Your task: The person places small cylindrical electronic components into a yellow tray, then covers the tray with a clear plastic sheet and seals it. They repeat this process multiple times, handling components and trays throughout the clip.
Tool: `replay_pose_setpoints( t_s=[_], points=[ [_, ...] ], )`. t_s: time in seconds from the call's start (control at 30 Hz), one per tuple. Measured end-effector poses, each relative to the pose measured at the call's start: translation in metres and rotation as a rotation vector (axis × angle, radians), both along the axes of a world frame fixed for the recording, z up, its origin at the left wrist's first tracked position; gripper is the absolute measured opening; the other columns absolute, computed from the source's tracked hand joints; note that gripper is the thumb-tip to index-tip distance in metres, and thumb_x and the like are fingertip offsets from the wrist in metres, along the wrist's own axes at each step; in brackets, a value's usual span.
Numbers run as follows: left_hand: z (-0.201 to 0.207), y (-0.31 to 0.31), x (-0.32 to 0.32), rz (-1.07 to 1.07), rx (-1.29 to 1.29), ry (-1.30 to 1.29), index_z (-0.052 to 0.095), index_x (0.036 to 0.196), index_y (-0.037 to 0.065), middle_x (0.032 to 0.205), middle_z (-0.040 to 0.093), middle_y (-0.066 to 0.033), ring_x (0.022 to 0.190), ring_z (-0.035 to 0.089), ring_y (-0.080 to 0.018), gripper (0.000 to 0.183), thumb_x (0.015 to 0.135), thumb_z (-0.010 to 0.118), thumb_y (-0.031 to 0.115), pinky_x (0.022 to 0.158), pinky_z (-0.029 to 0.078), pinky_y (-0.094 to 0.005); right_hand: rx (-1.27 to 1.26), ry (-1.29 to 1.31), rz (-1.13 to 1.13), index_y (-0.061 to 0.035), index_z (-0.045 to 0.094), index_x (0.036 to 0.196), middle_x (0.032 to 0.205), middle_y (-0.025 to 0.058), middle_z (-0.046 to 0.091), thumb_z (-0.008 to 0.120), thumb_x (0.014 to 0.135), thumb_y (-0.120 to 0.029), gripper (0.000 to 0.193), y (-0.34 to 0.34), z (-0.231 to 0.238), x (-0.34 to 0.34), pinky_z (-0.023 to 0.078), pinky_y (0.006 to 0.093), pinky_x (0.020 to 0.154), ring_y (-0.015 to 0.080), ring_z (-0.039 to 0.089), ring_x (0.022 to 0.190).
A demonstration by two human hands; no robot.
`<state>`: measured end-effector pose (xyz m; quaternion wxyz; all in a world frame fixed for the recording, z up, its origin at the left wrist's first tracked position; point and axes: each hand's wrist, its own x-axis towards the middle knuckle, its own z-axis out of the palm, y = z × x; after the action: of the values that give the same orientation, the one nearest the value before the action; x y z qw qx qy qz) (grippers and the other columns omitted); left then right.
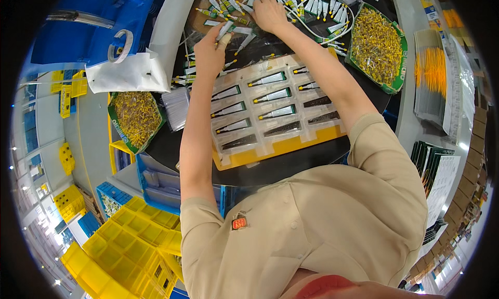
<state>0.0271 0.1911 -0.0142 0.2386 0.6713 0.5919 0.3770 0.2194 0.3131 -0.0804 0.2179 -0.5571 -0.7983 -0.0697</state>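
At the far left of the tube pile, my left hand is closed on a small tube, pinched between thumb and fingers. A pale cover sits on one of its digits. My right hand reaches into the heap of white-and-green tubes with yellow caps. Its fingers bend down among them, and their tips are partly hidden. Below both hands lies a pale compartment tray with a yellow border. Several of its wedge-shaped cells hold one tube each; the nearest cells show only dark bottoms.
Green-edged boxes of small yellow-and-clear parts stand right and left of the black table. A white cable loops around the tubes. Yellow crates are stacked at lower left. Flat packs with orange strips lie at right.
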Motion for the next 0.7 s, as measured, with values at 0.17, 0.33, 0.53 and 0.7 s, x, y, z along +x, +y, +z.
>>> replay_pose_setpoints(
  t_s=[0.17,0.33,0.53,0.7],
  points=[
    [0.023,-0.088,-0.008,-0.081,0.214,0.015,0.066,0.121,0.004,0.103,0.07,-0.0082,0.09,0.064,-0.0166,0.031,0.093,0.07,0.019,0.081,0.051,-0.0293,-0.215,0.141,0.054,-0.014,0.071,0.096,0.091,0.01,0.074,0.061,0.089,-0.026,0.017,-0.02,0.0,0.045,0.049,0.0529,0.083,0.032,0.071,0.089],
    [0.019,-0.208,-0.009,-0.08,-0.055,0.067,0.066,0.108,0.002,0.095,0.065,-0.015,0.085,0.064,-0.033,0.023,0.088,0.072,0.012,0.073,0.051,-0.0354,-0.037,0.231,0.06,-0.013,0.073,0.106,0.092,0.0082,0.072,0.063,0.094,-0.031,0.024,-0.017,-0.011,0.051,0.053,0.0363,0.074,0.025,0.069,0.087],
    [-0.003,-0.252,-0.001,-0.03,-0.042,0.412,0.061,0.101,0.005,0.095,0.061,-0.014,0.088,0.059,-0.0367,0.019,0.084,0.07,0.008,0.076,0.049,-0.0436,-0.025,0.134,-0.17,-0.0046,0.074,0.096,0.1,0.0226,0.07,0.073,0.079,-0.033,0.033,0.018,-0.016,-0.02,0.054,0.0483,0.079,0.0388,0.068,0.09],
    [-0.007,-0.244,-0.002,-0.026,0.038,0.636,0.061,0.101,0.008,0.097,0.057,-0.013,0.091,0.054,-0.0342,0.022,0.082,0.071,0.01,0.081,0.044,-0.0429,-0.208,0.574,0.322,0.0004,0.071,0.091,0.08,0.0233,0.068,0.068,0.081,-0.023,0.025,-0.033,0.032,0.049,0.053,0.0489,0.072,0.0421,0.067,0.078]
  ],
)
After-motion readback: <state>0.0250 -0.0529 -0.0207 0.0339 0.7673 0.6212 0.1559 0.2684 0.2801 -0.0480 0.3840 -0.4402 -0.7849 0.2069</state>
